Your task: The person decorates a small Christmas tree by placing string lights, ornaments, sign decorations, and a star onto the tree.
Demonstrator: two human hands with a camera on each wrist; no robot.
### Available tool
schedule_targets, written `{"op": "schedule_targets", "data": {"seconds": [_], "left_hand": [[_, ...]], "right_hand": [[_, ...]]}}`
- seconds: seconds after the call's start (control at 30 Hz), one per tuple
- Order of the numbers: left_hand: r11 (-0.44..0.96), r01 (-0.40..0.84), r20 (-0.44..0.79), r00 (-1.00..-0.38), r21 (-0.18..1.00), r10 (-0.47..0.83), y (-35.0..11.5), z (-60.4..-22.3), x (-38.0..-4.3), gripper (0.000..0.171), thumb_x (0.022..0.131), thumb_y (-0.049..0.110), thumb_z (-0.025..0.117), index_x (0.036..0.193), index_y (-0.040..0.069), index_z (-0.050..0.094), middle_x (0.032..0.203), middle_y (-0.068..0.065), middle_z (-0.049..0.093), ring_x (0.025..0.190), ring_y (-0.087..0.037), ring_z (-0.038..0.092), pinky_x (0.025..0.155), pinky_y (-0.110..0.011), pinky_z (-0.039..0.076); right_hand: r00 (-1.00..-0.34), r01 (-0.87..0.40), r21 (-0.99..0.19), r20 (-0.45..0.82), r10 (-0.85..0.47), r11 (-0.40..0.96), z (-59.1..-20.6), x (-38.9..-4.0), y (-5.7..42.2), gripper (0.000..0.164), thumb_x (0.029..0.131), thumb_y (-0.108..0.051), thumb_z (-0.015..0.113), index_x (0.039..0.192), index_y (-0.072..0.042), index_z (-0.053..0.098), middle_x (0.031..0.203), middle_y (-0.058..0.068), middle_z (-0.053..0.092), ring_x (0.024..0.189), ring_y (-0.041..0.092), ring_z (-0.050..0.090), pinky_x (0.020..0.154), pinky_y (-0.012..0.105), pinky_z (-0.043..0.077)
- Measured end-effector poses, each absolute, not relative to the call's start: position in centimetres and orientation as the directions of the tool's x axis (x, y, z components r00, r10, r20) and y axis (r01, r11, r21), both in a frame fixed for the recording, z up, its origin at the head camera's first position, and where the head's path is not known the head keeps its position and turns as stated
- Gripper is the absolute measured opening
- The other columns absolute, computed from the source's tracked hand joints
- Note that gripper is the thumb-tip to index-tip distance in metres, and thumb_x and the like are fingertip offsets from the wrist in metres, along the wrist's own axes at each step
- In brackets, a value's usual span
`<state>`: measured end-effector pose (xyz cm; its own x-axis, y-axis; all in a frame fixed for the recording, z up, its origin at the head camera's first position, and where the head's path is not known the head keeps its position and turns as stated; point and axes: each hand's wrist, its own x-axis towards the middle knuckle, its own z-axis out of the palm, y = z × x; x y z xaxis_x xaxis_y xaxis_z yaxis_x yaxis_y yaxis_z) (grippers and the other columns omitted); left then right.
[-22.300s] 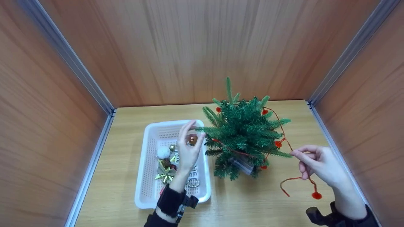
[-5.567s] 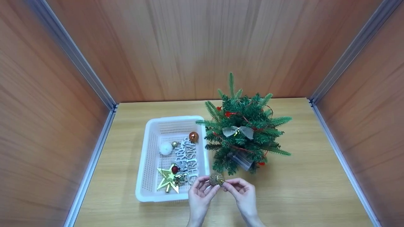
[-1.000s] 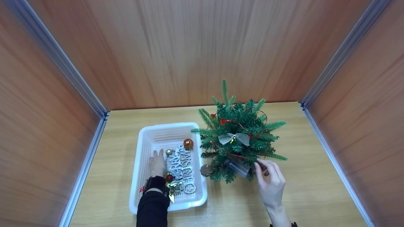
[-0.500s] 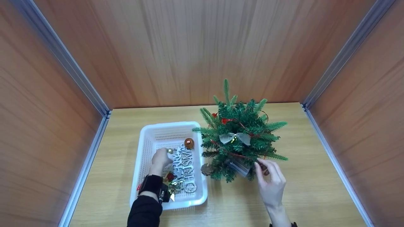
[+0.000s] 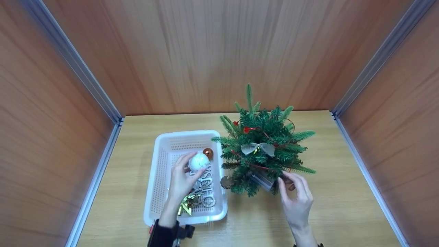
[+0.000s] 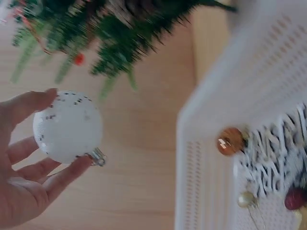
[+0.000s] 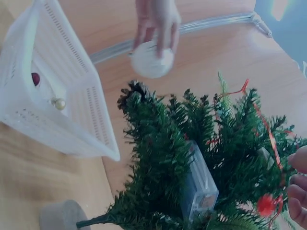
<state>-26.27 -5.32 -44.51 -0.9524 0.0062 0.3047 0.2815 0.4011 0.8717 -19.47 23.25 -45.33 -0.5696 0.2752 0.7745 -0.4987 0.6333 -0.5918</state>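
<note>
My left hand [image 5: 180, 183] holds a white Christmas ball [image 5: 199, 161] between thumb and fingers, raised over the basket. In the left wrist view the ball [image 6: 69, 127] shows dark specks and a silver cap. Beside the basket stands a small green Christmas tree [image 5: 264, 137] with a red pompom garland, a silvery bow [image 5: 257, 148] and a pine cone [image 5: 226, 182] low on its left. My right hand [image 5: 297, 200] is at the lower right branches, fingers bent. At the right wrist view's edge its fingers [image 7: 298, 189] are cut off; whether they pinch a branch is unclear.
The white basket [image 5: 152, 178] holds an orange ball [image 5: 208, 153], silver lettering [image 5: 205, 181], a gold star [image 5: 185, 207], a small gold ball [image 6: 247, 199] and a dark red ball [image 6: 295, 198]. A clear plastic box [image 7: 201, 187] sits among the branches. Wood panels surround the table.
My left hand has taken the white ball from the basket and lifted it rightward. My right hand has stayed by the lower branches. Earlier, the bow and pine cone came onto the tree.
</note>
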Motion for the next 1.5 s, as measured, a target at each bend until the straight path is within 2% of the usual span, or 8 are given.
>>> {"op": "schedule_targets", "data": {"seconds": [0.2,0.33,0.57,0.77,0.93,1.13,1.4,1.5], "left_hand": [[-0.082,0.408,0.41,-0.912,0.909,0.005,-3.1,-42.6,-22.2,0.054,0.069,-0.005,0.071,0.117,-0.008,0.049,0.118,-0.022,0.047,0.098,-0.027,0.054,0.078,-0.036,0.049],[-0.222,0.52,0.546,-0.835,0.825,0.073,-1.3,-42.5,-20.0,0.055,0.065,-0.014,0.067,0.117,-0.008,0.048,0.119,-0.024,0.046,0.106,-0.028,0.05,0.083,-0.041,0.045],[-0.19,0.718,0.739,-0.62,0.67,0.263,1.1,-42.3,-18.0,0.063,0.057,-0.014,0.071,0.116,0.001,0.052,0.119,-0.022,0.048,0.11,-0.031,0.047,0.083,-0.043,0.045],[-0.155,0.818,0.799,-0.469,0.554,0.377,1.8,-40.8,-17.1,0.055,0.062,-0.011,0.069,0.114,0.001,0.052,0.118,-0.021,0.048,0.112,-0.037,0.044,0.09,-0.044,0.041],[-0.144,0.873,0.804,-0.35,0.466,0.482,2.0,-41.1,-17.0,0.051,0.065,-0.012,0.066,0.113,-0.002,0.051,0.12,-0.023,0.046,0.113,-0.04,0.042,0.09,-0.045,0.04],[-0.154,0.898,0.785,-0.264,0.412,0.56,2.2,-43.0,-17.3,0.045,0.073,-0.006,0.064,0.115,-0.002,0.049,0.124,-0.022,0.042,0.116,-0.038,0.039,0.093,-0.046,0.037],[-0.057,0.947,0.793,-0.232,0.317,0.563,2.9,-44.9,-17.1,0.034,0.074,-0.005,0.062,0.108,-0.003,0.055,0.119,-0.02,0.051,0.114,-0.041,0.041,0.091,-0.048,0.038],[-0.014,0.949,0.806,-0.259,0.314,0.532,3.4,-45.2,-16.7,0.029,0.076,-0.004,0.062,0.104,0.0,0.058,0.115,-0.017,0.054,0.114,-0.038,0.043,0.093,-0.049,0.036]], "right_hand": [[-0.552,-0.558,-0.598,0.785,0.28,0.576,-42.8,-18.0,21.5,0.034,0.056,0.025,0.065,0.086,0.008,0.063,0.08,0.015,0.06,0.068,0.012,0.053,0.058,0.014,0.041],[-0.612,-0.614,-0.646,0.752,0.244,0.453,-41.4,-17.1,20.1,0.03,0.059,0.025,0.061,0.086,0.011,0.061,0.079,0.017,0.059,0.068,0.013,0.054,0.059,0.016,0.044],[-0.807,-0.549,-0.816,0.574,0.141,0.181,-41.4,-16.4,18.9,0.022,0.074,0.02,0.056,0.092,0.008,0.06,0.085,0.017,0.06,0.076,0.018,0.056,0.063,0.019,0.047],[-0.908,-0.414,-0.906,0.418,-0.027,-0.087,-42.9,-16.8,19.8,0.016,0.086,0.011,0.047,0.097,0.009,0.058,0.089,0.018,0.059,0.079,0.017,0.057,0.066,0.023,0.049],[-0.917,-0.339,-0.92,0.37,-0.148,-0.195,-42.7,-16.9,20.3,0.016,0.083,0.012,0.05,0.097,0.011,0.058,0.092,0.016,0.06,0.083,0.019,0.059,0.07,0.025,0.049],[-0.863,-0.401,-0.876,0.46,-0.212,-0.267,-43.0,-17.2,20.5,0.024,0.077,0.022,0.049,0.093,0.009,0.061,0.089,0.019,0.059,0.084,0.02,0.058,0.071,0.027,0.05],[-0.848,-0.494,-0.854,0.515,-0.124,-0.165,-41.6,-17.5,21.2,0.016,0.078,0.024,0.047,0.084,0.011,0.054,0.08,0.019,0.056,0.075,0.018,0.056,0.066,0.024,0.048],[-0.841,-0.518,-0.839,0.535,-0.082,-0.168,-40.6,-17.6,21.5,0.015,0.079,0.024,0.044,0.083,0.012,0.052,0.078,0.017,0.056,0.07,0.017,0.056,0.061,0.023,0.048]]}}
